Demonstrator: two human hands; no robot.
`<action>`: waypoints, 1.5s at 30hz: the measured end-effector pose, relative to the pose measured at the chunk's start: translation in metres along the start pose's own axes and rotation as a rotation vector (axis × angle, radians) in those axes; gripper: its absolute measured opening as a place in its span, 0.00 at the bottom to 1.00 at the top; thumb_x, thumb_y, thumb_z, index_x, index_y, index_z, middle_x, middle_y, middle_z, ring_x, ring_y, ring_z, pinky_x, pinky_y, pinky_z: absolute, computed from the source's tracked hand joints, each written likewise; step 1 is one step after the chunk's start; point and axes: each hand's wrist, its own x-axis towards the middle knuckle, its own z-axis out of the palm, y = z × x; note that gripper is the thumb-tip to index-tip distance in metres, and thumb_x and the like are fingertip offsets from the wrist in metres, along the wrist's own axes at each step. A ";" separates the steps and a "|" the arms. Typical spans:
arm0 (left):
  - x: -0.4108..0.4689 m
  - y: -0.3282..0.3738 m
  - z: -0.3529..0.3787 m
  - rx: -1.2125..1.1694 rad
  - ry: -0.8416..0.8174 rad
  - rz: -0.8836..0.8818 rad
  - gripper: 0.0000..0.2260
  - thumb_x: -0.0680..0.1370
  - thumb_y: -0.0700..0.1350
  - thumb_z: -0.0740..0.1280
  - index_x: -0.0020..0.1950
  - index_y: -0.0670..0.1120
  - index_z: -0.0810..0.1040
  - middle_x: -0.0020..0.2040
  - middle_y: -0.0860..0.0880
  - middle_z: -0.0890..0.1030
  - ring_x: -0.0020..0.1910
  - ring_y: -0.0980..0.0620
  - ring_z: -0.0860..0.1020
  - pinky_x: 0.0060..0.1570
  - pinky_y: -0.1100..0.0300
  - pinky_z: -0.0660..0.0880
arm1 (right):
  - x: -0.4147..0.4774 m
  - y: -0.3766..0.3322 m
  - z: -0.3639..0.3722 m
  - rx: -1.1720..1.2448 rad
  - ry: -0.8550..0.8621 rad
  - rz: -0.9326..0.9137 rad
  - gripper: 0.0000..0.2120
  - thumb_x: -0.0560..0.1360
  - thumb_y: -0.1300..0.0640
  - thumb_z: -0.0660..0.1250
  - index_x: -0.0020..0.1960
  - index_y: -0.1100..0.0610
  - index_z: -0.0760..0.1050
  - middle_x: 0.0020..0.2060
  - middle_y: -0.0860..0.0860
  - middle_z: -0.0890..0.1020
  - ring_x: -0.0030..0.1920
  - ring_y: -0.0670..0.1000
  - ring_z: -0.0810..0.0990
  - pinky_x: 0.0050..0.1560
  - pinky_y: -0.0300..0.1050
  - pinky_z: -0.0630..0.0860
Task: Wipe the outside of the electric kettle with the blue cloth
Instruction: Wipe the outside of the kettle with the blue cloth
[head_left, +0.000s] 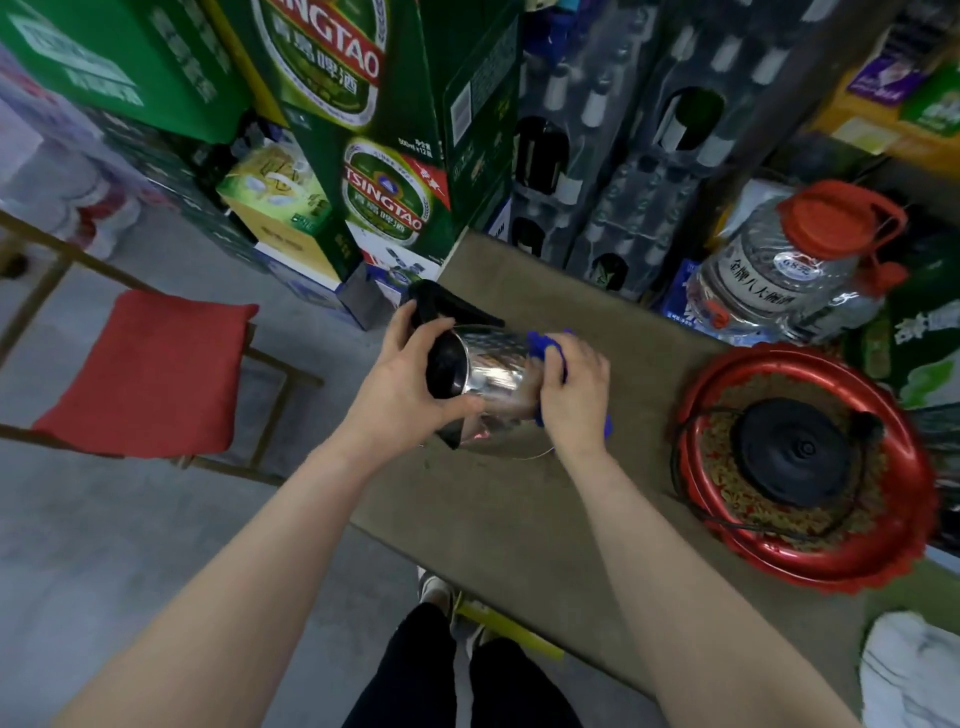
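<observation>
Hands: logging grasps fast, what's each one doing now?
Left hand: closed around the kettle, holding it tilted.
Right hand: closed on the blue cloth, pressed against the kettle.

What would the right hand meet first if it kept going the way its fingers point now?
The right hand presses the blue cloth on the kettle. Its fingers point up-left, so cloth and kettle wall come first; it seems already in contact.

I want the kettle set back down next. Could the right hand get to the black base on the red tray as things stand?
Probably yes. The black base lies uncovered on the red tray, beside the right hand, with bare table between. That hand holds the blue cloth, though.
</observation>
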 end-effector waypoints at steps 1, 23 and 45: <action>0.002 0.001 0.000 0.011 -0.003 0.006 0.41 0.66 0.55 0.79 0.75 0.52 0.66 0.81 0.47 0.52 0.78 0.49 0.57 0.71 0.58 0.60 | -0.009 -0.016 0.003 0.023 0.017 -0.108 0.11 0.82 0.61 0.61 0.57 0.60 0.81 0.56 0.55 0.84 0.59 0.52 0.75 0.64 0.47 0.66; -0.001 -0.003 0.000 0.010 -0.117 0.202 0.42 0.65 0.50 0.81 0.74 0.50 0.65 0.81 0.53 0.50 0.78 0.53 0.60 0.72 0.52 0.66 | 0.038 -0.010 -0.013 0.013 -0.378 0.255 0.16 0.83 0.47 0.57 0.60 0.50 0.81 0.60 0.56 0.83 0.61 0.61 0.79 0.64 0.54 0.74; 0.011 0.030 0.010 0.116 -0.246 0.287 0.41 0.66 0.49 0.80 0.75 0.51 0.64 0.82 0.53 0.49 0.78 0.47 0.58 0.74 0.51 0.61 | -0.068 0.036 -0.003 0.255 0.054 0.568 0.20 0.86 0.54 0.52 0.74 0.61 0.68 0.69 0.60 0.73 0.71 0.59 0.69 0.71 0.47 0.61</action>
